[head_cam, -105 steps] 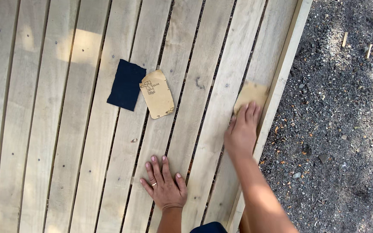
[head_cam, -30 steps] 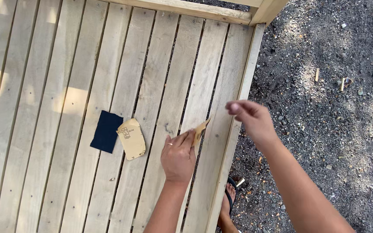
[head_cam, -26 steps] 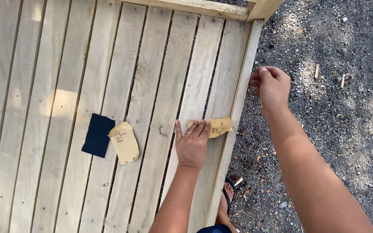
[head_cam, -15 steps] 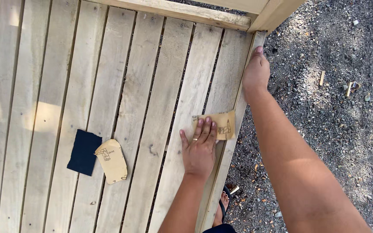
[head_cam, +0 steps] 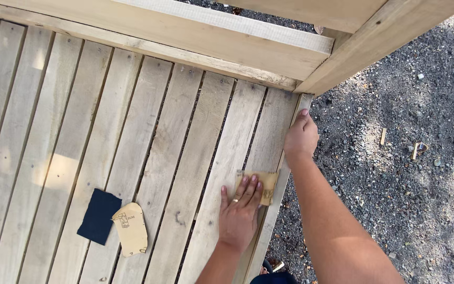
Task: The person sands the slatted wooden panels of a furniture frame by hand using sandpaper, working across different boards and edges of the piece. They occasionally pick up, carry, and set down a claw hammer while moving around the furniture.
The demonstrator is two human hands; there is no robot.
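My left hand (head_cam: 240, 213) lies flat, fingers pressed on a tan sheet of sandpaper (head_cam: 265, 185) on the slatted wooden deck (head_cam: 148, 152), close to its right edge. My right hand (head_cam: 300, 138) rests on the deck's edge board (head_cam: 282, 173), farther up near the corner post, fingers curled over the edge and holding no object. A ring shows on a finger of the left hand.
A dark blue sandpaper sheet (head_cam: 99, 216) and a tan one, back side up (head_cam: 131, 229), lie on the boards at lower left. A wooden rail (head_cam: 206, 31) and post (head_cam: 374, 37) cross the top. Grey gravel (head_cam: 405, 168) with wood scraps lies to the right.
The sandpaper passed from my right hand to my left, which now presses it flat near the deck's edge. My right hand moved up and gripped the edge board. The view shifted toward the corner.
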